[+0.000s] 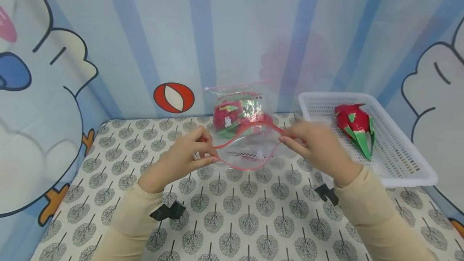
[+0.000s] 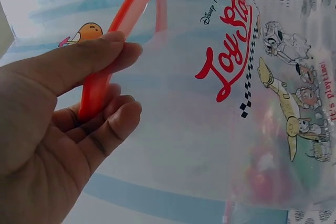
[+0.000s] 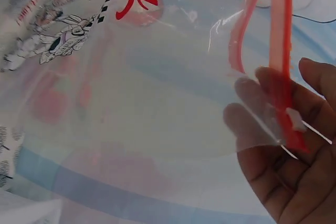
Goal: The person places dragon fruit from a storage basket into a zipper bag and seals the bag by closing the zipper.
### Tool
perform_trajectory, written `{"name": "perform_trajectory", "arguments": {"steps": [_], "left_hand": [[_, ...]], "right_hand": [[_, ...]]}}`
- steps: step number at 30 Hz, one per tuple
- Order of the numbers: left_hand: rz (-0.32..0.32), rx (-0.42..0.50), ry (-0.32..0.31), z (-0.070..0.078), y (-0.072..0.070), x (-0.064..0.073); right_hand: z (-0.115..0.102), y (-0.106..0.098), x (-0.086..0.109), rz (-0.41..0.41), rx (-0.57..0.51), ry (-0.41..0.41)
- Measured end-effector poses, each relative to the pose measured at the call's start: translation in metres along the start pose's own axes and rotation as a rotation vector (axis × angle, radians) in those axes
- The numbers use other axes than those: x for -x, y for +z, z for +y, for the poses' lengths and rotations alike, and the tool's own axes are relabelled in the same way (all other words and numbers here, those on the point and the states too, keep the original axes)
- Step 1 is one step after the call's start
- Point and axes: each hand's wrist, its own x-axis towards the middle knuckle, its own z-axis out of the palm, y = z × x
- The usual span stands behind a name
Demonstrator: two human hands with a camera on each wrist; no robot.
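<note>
At the centre of the frame, a clear zip bag (image 1: 246, 148) is held with its red-edged mouth gaping. The left hand (image 1: 185, 152) pinches the rim's left end between thumb and fingers; the right hand (image 1: 319, 148) holds the right end with curled fingers. Just behind, a second bag (image 1: 237, 89) contains a red-and-green dragon fruit (image 1: 228, 114); another dragon fruit (image 1: 353, 122) lies in a white basket (image 1: 413, 181) at right. The thin film could fold shut if either hand loosens, pulling too hard could flatten the opening, and a forward push could topple the filled bag.
</note>
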Motion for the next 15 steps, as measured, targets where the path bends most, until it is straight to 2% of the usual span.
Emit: {"name": "perform_trajectory", "arguments": {"steps": [3, 8, 11, 15], "left_hand": [[-0.02, -0.001, -0.035, -0.003, 0.007, 0.002], [-0.008, -0.037, -0.027, -0.003, 0.016, 0.002], [0.02, -0.063, -0.003, 0.0, 0.021, -0.001], [0.059, -0.098, 0.001, 0.004, 0.027, -0.003]], "right_hand": [[0.005, 0.006, 0.006, -0.024, 0.041, 0.09], [0.009, 0.015, 0.011, 0.06, 0.144, 0.141], [0.004, 0.02, 0.009, 0.101, 0.205, 0.087], [-0.007, 0.028, 0.006, 0.174, 0.197, -0.112]]}}
